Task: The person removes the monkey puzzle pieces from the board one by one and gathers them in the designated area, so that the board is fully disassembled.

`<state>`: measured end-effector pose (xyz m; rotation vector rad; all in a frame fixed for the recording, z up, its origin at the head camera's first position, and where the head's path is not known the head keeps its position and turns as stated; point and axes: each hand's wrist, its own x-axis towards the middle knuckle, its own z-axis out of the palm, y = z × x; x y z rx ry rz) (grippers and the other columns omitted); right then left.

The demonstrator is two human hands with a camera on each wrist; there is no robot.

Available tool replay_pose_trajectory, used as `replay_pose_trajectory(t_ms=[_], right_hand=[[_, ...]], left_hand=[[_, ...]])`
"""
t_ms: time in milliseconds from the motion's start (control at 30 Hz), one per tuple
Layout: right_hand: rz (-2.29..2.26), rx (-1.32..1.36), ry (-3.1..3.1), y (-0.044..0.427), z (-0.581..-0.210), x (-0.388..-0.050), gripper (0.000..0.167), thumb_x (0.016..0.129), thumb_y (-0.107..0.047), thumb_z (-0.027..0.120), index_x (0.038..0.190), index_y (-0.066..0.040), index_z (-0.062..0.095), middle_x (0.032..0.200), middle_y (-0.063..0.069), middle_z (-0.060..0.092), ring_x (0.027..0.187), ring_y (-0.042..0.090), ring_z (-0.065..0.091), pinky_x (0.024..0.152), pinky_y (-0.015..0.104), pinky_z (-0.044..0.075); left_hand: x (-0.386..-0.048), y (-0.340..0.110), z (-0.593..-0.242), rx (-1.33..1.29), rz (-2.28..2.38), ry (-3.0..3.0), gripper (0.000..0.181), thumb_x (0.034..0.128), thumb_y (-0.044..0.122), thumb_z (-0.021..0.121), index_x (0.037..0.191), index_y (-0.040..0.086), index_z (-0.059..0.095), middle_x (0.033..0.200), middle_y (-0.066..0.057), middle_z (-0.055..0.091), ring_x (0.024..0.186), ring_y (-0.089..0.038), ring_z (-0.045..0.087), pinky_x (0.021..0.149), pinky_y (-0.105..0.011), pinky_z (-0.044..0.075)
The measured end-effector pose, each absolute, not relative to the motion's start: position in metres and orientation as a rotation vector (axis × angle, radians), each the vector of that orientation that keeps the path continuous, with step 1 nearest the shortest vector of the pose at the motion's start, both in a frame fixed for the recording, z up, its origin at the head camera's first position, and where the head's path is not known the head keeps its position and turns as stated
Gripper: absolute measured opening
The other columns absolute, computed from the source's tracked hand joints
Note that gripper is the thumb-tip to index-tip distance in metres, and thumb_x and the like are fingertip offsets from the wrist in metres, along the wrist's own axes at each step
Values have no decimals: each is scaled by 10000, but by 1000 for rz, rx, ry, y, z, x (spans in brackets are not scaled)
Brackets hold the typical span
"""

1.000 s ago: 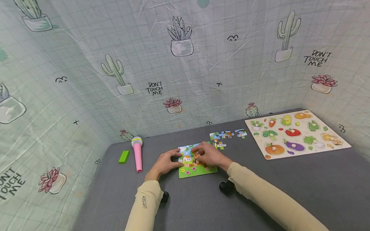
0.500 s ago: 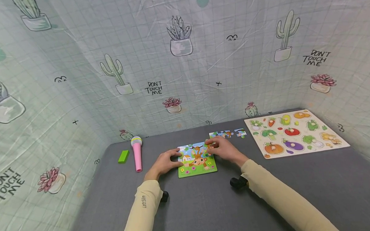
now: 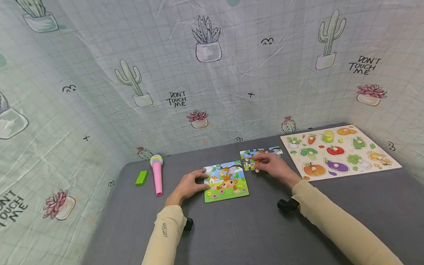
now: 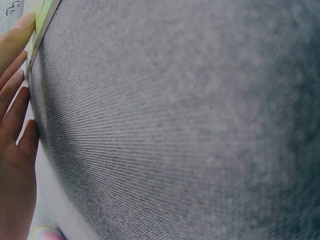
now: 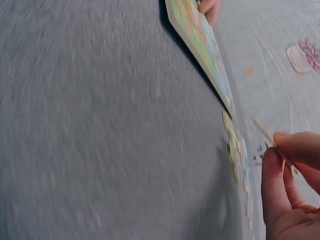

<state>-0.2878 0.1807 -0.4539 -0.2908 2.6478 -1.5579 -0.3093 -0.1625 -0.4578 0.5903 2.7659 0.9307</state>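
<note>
In the head view a square monkey jigsaw puzzle lies on the grey table. My left hand rests at its left edge, fingertips and thumb touching the board without curling round it. To the right of the puzzle, my right hand pinches a thin puzzle piece between thumb and fingers, clear of the table in the right wrist view. Under and beyond that hand lie several loose jigsaw pieces, some partly hidden by the fingers.
A pink toy microphone and a green block lie on the left. At the right is a white vegetable puzzle board. A cloth with printed cacti hangs along the back and sides.
My right hand has moved right from over the puzzle to the loose pieces, and a piece now shows in its fingers, uncovering the monkey picture. My left hand stays at the board's edge.
</note>
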Motion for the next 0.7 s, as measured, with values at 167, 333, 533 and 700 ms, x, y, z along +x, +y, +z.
replay_pose_trajectory(t_ms=[167,333,533,700], right_hand=[[-1522,-197,2656,196,-454,-292,376,975,-83,579,1334,27,570,1356,259,523,1167,408,546,907,492,483],[-1460,-164,2661,208,-455,-296,375,983,-77,562,1348,9,561,1355,249,531,1184,404,536,917,501,471],[-1459,-150,2657,213,-460,-300,371,964,-63,597,1326,15,577,1341,249,536,1195,405,513,936,502,456],[-1431,-99,2667,212,-461,-303,358,963,-105,613,1308,-10,602,1346,239,536,1225,406,484,952,511,439]], left_hand=[[-310,-163,-457,600,933,2767,438,821,280,800,1211,112,696,1452,-32,508,1392,-282,382,1135,-478,297],[-310,-164,-456,592,936,2757,441,819,288,800,1211,116,697,1450,-24,510,1393,-279,380,1138,-476,294],[-310,-164,-457,587,941,2757,440,817,289,802,1209,118,698,1453,-26,507,1390,-282,384,1135,-481,297],[-311,-164,-458,583,932,2759,441,819,292,801,1212,122,696,1461,-29,499,1391,-285,381,1133,-485,297]])
